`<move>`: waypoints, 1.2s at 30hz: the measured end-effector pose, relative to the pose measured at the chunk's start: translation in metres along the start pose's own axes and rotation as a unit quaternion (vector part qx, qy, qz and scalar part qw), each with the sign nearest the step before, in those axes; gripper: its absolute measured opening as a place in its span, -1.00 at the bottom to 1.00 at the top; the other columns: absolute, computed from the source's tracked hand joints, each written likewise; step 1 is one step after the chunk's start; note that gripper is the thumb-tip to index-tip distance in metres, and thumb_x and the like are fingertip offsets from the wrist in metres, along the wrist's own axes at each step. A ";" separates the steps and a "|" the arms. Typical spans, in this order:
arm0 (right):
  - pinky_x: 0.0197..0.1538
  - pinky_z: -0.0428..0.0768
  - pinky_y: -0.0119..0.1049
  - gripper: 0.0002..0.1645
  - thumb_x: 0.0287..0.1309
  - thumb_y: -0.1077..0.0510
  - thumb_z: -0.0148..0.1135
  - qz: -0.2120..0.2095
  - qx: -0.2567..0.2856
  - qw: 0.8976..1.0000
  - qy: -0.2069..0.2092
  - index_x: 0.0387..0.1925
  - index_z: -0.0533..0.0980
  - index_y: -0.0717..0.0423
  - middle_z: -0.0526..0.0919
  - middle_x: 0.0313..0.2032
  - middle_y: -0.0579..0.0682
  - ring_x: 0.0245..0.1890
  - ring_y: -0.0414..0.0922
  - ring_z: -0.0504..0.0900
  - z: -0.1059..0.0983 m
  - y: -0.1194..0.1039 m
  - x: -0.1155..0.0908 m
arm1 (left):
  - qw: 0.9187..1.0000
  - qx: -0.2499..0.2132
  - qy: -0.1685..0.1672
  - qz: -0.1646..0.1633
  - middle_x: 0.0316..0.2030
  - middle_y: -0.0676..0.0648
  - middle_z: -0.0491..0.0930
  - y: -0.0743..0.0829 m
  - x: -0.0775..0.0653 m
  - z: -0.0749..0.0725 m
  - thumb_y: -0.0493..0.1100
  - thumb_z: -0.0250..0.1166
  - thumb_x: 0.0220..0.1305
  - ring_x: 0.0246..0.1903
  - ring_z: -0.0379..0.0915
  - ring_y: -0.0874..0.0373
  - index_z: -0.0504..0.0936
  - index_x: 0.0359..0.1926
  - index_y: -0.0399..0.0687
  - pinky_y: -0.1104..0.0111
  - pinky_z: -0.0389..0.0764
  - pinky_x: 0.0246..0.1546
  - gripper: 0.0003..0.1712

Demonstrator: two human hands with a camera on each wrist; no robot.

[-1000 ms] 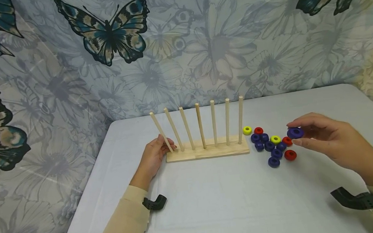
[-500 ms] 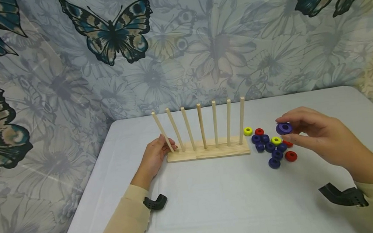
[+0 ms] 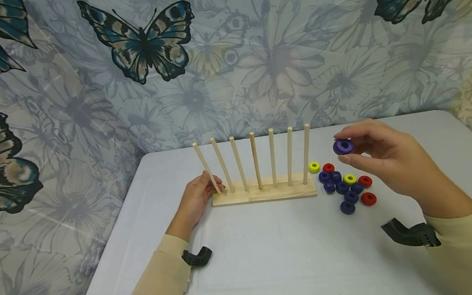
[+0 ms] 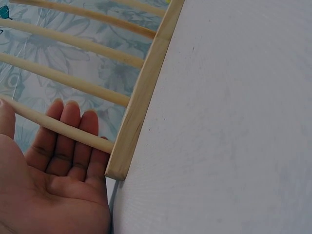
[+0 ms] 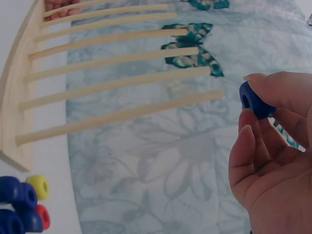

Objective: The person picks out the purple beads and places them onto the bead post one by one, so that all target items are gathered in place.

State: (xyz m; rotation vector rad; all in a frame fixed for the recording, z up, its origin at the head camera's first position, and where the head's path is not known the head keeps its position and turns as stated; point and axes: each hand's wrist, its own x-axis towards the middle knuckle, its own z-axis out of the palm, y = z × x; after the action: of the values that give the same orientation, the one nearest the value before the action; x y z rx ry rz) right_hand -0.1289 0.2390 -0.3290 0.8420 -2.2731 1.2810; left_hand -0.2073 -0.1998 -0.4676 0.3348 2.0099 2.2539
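Observation:
A purple-blue bead [image 3: 343, 146] with a hole through it is pinched between the thumb and fingers of my right hand [image 3: 388, 155], raised above the table. In the right wrist view the bead [image 5: 256, 101] is near the tip of the closest peg [image 5: 122, 114]. A wooden peg rack [image 3: 264, 194] with a row of upright, bare pegs stands to the left. At its left end, my left hand [image 3: 196, 195] is around the outermost peg [image 3: 206, 168]. The left wrist view shows its fingers [image 4: 63, 141] nearly straight behind that peg, with the palm facing the camera.
Several loose blue, red and yellow beads [image 3: 342, 188] lie on the white-covered table [image 3: 271, 257], just right of the rack. Behind the table hangs a butterfly-and-flower patterned backdrop [image 3: 213, 74]. Each wrist has a black mount [image 3: 409, 233].
My right hand has lifted the blue bead and carried it up and left, toward the rightmost peg, uncovering a red bead below. The left hand stays at the rack's left end.

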 end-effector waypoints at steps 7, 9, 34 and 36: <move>-0.03 0.66 -0.54 -0.30 0.00 0.75 0.46 -0.015 0.017 1.000 0.019 0.21 0.63 0.37 0.67 0.00 0.07 -0.12 -0.16 0.70 0.008 -0.004 0.014 | 1.000 0.007 -0.002 -0.005 -0.26 -0.15 0.71 -0.001 0.001 0.001 0.21 0.03 0.75 -0.07 0.71 0.00 0.68 -0.10 -0.37 0.26 0.65 0.09 -0.32; -0.01 0.65 -0.54 -0.30 -0.01 0.76 0.46 -0.016 0.014 0.999 0.024 0.20 0.63 0.38 0.68 -0.01 0.07 -0.12 -0.16 0.69 0.011 -0.005 0.018 | 1.000 0.008 -0.002 -0.005 -0.26 -0.15 0.71 -0.001 0.001 0.002 0.21 0.03 0.74 -0.07 0.71 0.00 0.68 -0.10 -0.37 0.25 0.65 0.09 -0.32; -0.02 0.62 -0.55 -0.52 0.17 0.62 0.48 0.000 0.006 0.996 0.087 0.12 0.69 0.35 0.64 -0.04 -0.04 -0.14 -0.13 0.59 0.043 -0.015 0.054 | 1.000 0.027 0.001 -0.008 -0.22 -0.16 0.70 0.004 -0.003 0.001 0.21 0.00 0.76 -0.03 0.67 -0.02 0.67 -0.07 -0.39 0.22 0.61 0.14 -0.30; -0.01 0.60 -0.56 -0.53 0.18 0.59 0.50 0.006 -0.005 0.996 0.087 0.12 0.69 0.34 0.64 -0.02 -0.03 -0.12 -0.16 0.56 0.045 -0.012 0.054 | 1.000 0.026 0.001 -0.009 -0.22 -0.16 0.70 0.005 -0.003 0.000 0.21 0.01 0.76 -0.02 0.67 -0.02 0.67 -0.07 -0.39 0.23 0.62 0.14 -0.31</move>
State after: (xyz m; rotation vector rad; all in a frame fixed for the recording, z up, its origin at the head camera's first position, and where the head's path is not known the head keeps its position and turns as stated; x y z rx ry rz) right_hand -0.1628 0.1792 -0.3116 0.6870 -2.1492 1.2927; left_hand -0.2042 -0.2008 -0.4632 0.3178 2.0670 2.1946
